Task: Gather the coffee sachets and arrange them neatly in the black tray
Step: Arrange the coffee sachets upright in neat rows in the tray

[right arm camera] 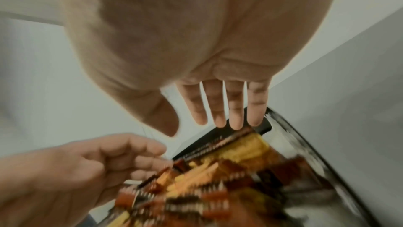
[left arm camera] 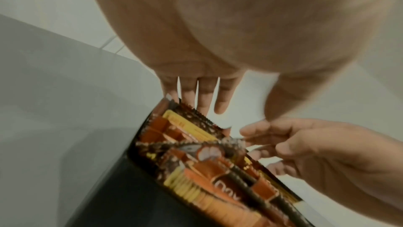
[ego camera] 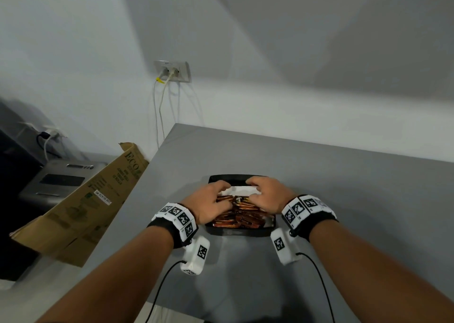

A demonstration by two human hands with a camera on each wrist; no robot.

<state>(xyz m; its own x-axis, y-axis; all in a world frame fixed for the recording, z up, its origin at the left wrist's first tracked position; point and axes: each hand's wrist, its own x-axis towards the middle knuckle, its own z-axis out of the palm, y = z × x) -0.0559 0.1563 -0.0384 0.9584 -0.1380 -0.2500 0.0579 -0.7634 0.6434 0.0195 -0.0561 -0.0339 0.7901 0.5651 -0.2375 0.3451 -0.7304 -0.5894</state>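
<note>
glossy black tray [ego camera: 245,233] | crinkly foil sachets [ego camera: 242,215] | both hands [ego camera: 242,197] atop

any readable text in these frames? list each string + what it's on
"ECO": cardboard box, printed large near its top flap; the smaller lines under it are too blurred to read.
"3M ECH155 NOC": white sticker on the box; last characters uncertain.
"Nav", partly cut off: a coffee sachet in the black tray; uncertain.
Wall socket label: too small.
Wristband markers: square codes and tiny letters, unreadable.
</note>
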